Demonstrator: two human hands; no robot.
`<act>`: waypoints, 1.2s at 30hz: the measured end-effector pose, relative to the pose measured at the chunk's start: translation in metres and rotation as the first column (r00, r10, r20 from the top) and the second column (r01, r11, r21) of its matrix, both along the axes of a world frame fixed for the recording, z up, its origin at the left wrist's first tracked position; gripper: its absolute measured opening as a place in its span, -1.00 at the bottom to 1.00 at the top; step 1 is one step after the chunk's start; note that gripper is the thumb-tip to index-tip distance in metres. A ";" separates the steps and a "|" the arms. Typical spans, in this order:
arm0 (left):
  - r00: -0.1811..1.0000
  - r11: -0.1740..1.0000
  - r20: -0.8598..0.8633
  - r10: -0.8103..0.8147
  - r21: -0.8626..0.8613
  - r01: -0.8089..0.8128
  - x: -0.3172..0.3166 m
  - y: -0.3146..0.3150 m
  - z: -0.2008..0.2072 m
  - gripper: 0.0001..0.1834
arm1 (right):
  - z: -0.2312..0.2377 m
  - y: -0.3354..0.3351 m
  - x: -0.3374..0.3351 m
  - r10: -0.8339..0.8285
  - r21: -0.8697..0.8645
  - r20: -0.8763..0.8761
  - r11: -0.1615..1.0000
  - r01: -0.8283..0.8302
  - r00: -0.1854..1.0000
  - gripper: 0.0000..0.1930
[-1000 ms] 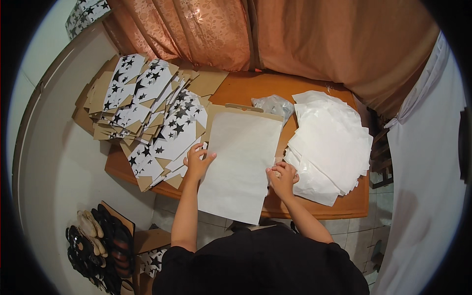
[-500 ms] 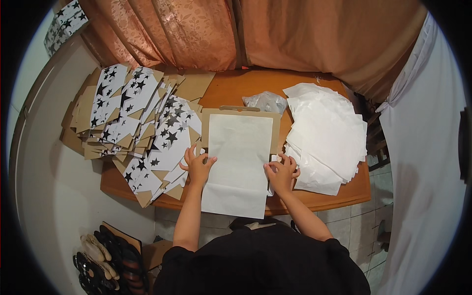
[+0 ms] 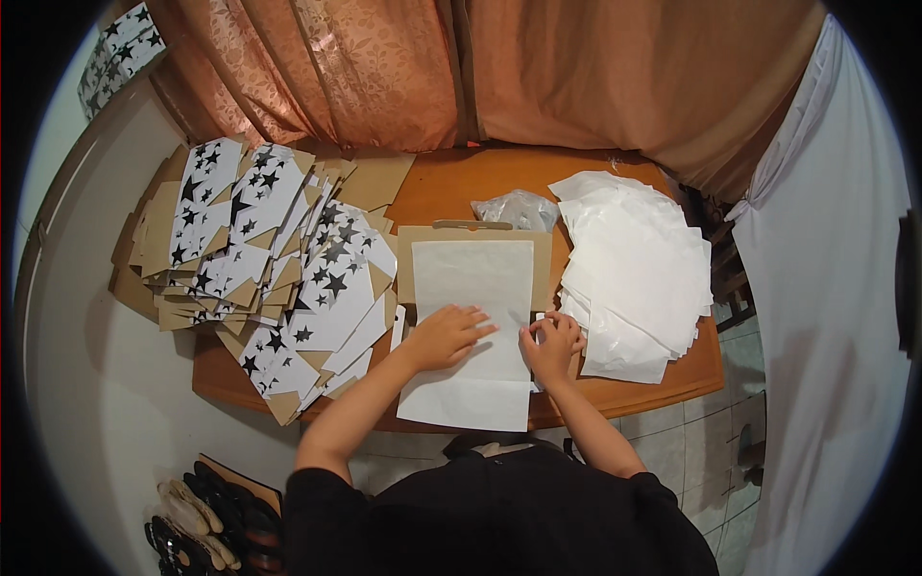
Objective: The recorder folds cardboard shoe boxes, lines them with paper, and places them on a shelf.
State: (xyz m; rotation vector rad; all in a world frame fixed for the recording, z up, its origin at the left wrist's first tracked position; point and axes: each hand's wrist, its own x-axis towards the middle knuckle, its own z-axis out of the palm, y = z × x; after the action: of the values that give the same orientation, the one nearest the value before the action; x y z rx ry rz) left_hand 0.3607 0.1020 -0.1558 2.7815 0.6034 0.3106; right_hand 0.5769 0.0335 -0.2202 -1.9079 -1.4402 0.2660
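Note:
A white sheet of paper lies over an opened flat brown cardboard piece, its lower end overhanging the table's front edge. A crease runs across the sheet low down. My left hand rests on the sheet's left and middle part, fingers stretched out toward the right. At the sheet's right edge, my right hand has thumb and fingers pinched together on the paper. Small white flaps of the cardboard show beside both edges of the sheet.
To the left spreads a heap of brown cardboard pieces with black stars on white. A tall stack of white sheets stands at right. Behind the cardboard sits a clear plastic bag. The wooden table borders a curtain. Shoes lie lower left.
My left hand has left the sheet's left edge and moved right onto its surface, fingers now spread flat. My right hand stays at the right edge.

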 end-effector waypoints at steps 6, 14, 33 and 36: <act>0.926 0.977 -0.320 -0.202 -0.136 0.166 0.000 0.023 -0.040 -0.55 | 0.005 -0.007 0.005 -0.128 0.063 -0.062 0.989 0.132 0.990 -0.68; 0.847 0.944 -0.420 -0.324 -0.205 0.259 0.006 0.035 -0.085 -0.53 | 0.000 -0.028 0.014 -0.235 0.022 -0.124 0.971 0.240 0.964 -0.72; 0.947 0.555 -0.287 -0.147 -0.816 -0.161 -0.036 0.004 0.001 -0.55 | -0.029 -0.017 0.003 0.058 -0.002 -0.671 0.997 -0.080 0.739 -0.64; 0.954 0.572 -0.300 0.002 -0.782 -0.247 -0.047 0.000 -0.010 -0.64 | -0.023 -0.006 -0.005 0.071 -0.029 -0.693 0.992 -0.125 0.717 -0.57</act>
State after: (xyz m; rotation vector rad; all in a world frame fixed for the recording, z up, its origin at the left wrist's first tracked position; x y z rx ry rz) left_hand 0.3132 0.1023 -0.1662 1.8639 0.7632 -0.2885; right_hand 0.5723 0.0272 -0.2434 -1.5193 -1.0087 0.9894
